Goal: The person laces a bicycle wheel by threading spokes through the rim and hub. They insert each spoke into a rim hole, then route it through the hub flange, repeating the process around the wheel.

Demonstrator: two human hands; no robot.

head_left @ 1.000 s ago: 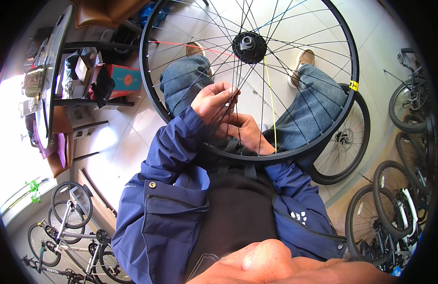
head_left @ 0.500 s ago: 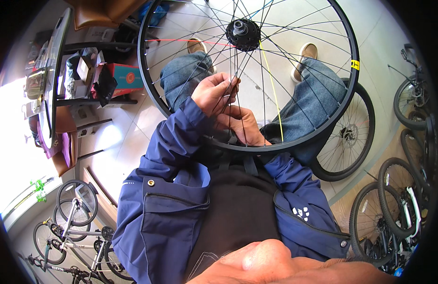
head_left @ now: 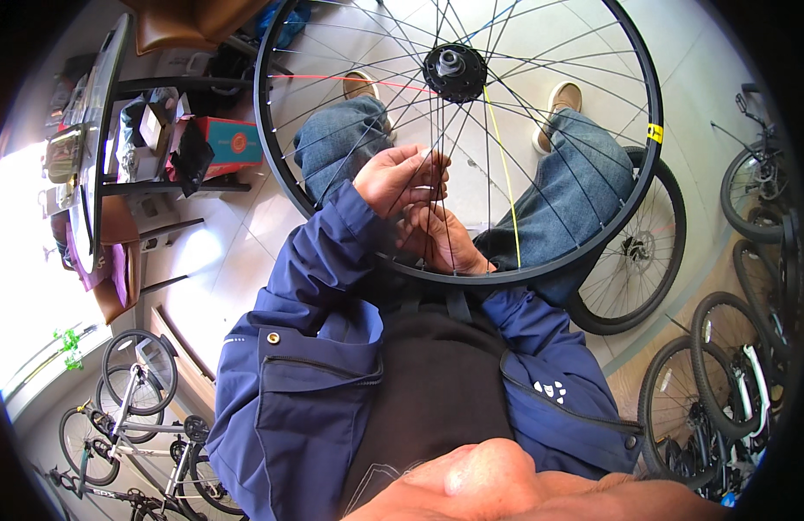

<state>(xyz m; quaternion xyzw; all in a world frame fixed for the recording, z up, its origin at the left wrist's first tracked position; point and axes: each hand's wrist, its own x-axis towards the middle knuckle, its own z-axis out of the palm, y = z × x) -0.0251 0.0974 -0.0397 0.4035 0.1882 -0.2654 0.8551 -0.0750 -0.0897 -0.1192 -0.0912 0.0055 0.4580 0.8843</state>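
A bicycle wheel [head_left: 654, 100] without a tyre lies across my lap, with a black hub [head_left: 462, 83] toward its far side. Most of its spokes are black; one is red [head_left: 350, 78] and another yellow [head_left: 501, 159]. My left hand [head_left: 398, 181] reaches in among the spokes, thumb and fingertips pinched on a black spoke below the hub. Just nearer to me, my right hand [head_left: 447, 241] comes over the near rim with its fingers bent and closed around the spokes. Whatever small part its fingertips may hold is hidden.
Another wheel with a tyre [head_left: 675, 252] rests on the floor by my right leg. Several bicycles [head_left: 706, 382] stand along the right side, and more [head_left: 133, 434] are at the lower left. A table [head_left: 107, 122] and a red and blue box [head_left: 228, 143] are on the left.
The hub and near rim have shifted slightly toward me. My left hand stays at the spokes, while my right hand's fingers have risen closer to it and drawn together.
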